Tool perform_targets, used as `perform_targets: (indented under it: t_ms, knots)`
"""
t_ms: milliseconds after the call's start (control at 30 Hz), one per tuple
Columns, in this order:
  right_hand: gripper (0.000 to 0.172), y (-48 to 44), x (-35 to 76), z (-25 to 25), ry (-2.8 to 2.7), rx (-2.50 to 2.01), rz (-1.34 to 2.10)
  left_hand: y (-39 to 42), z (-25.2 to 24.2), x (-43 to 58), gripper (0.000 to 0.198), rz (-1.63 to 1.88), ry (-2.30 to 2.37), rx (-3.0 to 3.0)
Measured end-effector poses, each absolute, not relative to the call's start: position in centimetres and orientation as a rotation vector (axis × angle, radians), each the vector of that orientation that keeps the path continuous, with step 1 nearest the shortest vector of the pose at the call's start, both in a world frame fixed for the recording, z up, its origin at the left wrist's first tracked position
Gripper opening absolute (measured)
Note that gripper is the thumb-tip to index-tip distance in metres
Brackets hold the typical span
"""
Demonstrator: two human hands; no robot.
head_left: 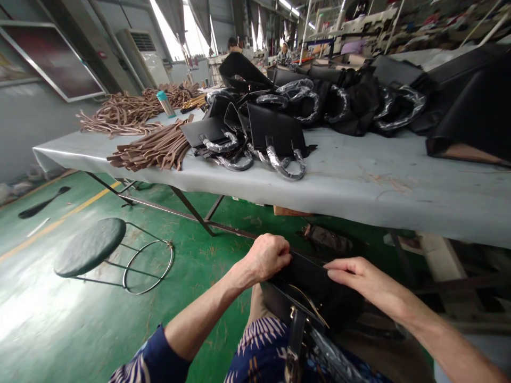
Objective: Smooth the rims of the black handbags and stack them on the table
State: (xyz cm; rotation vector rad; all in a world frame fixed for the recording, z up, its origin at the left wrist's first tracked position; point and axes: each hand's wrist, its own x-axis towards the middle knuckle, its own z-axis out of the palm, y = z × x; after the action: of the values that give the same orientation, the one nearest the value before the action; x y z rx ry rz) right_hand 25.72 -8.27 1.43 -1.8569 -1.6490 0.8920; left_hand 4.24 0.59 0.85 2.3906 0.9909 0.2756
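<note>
A black handbag (275, 300) rests on my lap, its mouth facing up and a gold-toned zipper (307, 298) showing along the opening. Plastic film wraps one of its handles (335, 356), which hangs toward me beside a buckled strap (295, 335). My left hand (269, 258) is closed on the far rim at the left corner. Further right along the same rim, my right hand (349, 271) pinches the edge between thumb and fingers. The inside of the bag is dark and mostly hidden.
A long table (339, 186) under a grey cover stands ahead, bearing several black bags (275, 127) with wrapped handles, bundles of brown straps (159, 146) and a teal-capped bottle (165, 103). A round stool (91, 247) is on the green floor at left. People sit far behind.
</note>
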Motion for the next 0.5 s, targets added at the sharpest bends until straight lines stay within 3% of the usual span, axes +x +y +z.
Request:
perform_targets:
  t_ms: [300,500]
  knots:
    - [0.033,-7.9,26.5,-0.3,-1.478,-1.703,1.422,0.5,1.1,4.6,0.017,0.236,0.992,2.391]
    - [0.033,-7.6,25.4,0.9,-1.579,-1.788,1.339,0.6,1.3,4.8,0.022,0.273,0.996,2.363]
